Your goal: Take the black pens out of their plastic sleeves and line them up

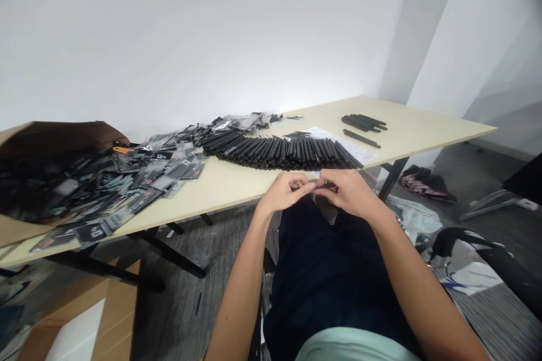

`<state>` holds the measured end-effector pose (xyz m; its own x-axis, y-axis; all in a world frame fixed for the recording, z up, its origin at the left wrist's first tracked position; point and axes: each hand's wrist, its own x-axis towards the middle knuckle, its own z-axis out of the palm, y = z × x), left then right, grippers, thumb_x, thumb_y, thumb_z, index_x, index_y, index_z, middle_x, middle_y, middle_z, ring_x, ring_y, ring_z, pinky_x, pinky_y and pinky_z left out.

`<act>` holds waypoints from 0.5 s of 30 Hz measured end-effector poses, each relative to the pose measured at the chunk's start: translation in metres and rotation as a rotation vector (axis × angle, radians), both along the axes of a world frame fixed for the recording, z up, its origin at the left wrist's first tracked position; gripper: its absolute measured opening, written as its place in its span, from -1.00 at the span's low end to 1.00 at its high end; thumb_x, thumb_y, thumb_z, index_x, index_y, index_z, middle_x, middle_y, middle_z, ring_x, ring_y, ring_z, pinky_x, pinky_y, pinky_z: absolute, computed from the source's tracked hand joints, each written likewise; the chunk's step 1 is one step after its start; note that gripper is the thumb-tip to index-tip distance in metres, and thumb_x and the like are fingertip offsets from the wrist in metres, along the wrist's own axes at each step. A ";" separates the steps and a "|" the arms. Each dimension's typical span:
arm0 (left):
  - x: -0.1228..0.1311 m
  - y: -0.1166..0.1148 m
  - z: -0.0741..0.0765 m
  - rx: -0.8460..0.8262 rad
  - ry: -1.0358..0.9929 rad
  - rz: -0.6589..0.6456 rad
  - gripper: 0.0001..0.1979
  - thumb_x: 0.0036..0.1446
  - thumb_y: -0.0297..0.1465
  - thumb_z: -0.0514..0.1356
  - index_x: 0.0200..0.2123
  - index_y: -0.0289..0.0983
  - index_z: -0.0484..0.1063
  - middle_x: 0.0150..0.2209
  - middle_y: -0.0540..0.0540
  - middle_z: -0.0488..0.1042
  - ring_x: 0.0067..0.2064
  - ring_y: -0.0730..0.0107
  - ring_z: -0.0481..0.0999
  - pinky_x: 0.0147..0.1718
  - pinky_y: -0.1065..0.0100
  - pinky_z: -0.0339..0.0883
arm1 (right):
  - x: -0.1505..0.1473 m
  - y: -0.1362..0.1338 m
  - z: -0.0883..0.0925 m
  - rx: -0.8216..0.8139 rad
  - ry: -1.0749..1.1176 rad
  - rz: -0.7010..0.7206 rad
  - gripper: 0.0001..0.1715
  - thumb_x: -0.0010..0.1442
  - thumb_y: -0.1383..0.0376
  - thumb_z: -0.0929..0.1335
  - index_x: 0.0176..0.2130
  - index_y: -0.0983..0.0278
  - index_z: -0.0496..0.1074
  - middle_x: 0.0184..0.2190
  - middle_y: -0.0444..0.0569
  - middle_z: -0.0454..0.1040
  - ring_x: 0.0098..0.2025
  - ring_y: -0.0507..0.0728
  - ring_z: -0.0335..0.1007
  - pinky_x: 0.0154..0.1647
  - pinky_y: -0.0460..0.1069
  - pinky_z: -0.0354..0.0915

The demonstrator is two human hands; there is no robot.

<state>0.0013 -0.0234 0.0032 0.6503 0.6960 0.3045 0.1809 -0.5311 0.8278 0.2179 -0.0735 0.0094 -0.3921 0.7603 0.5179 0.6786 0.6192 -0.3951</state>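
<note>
Above my lap, by the table's front edge, my left hand [284,190] and my right hand [350,192] meet with fingers pinched. Between them they grip a slim dark stick [326,186], mostly covered by the fingers; its exact kind is unclear. A greyish, see-through piece [327,210], perhaps a plastic sleeve, hangs below the fingers. Just beyond the hands lies a long, tight row of black pen-like sticks [275,151]. Behind the row, thinner dark pieces [300,135] rest on a white paper sheet [355,150].
Left on the table [432,124] spreads a heap of small plastic packets [156,166], spilling from a cardboard box [34,130]. Several more black sticks [364,122] lie to the right. An open carton [114,316] stands on the floor. Bags and wrapping [415,214] lie at right.
</note>
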 end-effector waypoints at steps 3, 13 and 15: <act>0.000 -0.001 -0.001 0.004 -0.017 0.000 -0.63 0.21 -0.12 0.35 -0.24 -0.35 0.53 -0.54 0.09 0.25 -0.51 0.56 0.14 -0.49 0.44 -0.03 | 0.001 0.001 -0.001 -0.003 -0.007 -0.005 -0.86 0.27 0.40 0.43 -0.27 0.20 0.39 -0.24 -0.06 0.64 -0.28 0.17 0.54 -0.30 -0.03 0.20; 0.000 -0.001 0.001 -0.084 0.003 -0.008 -0.56 0.27 -0.06 0.27 -0.37 -0.37 0.51 -0.58 0.03 0.34 -0.55 0.54 0.24 -0.53 0.44 0.05 | -0.001 0.001 -0.003 0.015 -0.006 0.004 -0.88 0.31 0.34 0.42 -0.29 0.20 0.40 -0.33 -0.07 0.61 -0.32 0.16 0.50 -0.32 -0.03 0.17; 0.000 0.000 0.002 -0.089 0.007 -0.020 -0.54 0.28 -0.05 0.25 -0.40 -0.37 0.50 -0.60 0.04 0.32 -0.56 0.53 0.24 -0.53 0.44 0.05 | -0.002 0.000 -0.004 0.021 0.009 -0.011 -0.86 0.31 0.34 0.43 -0.30 0.20 0.40 -0.32 -0.07 0.62 -0.32 0.16 0.50 -0.32 -0.03 0.16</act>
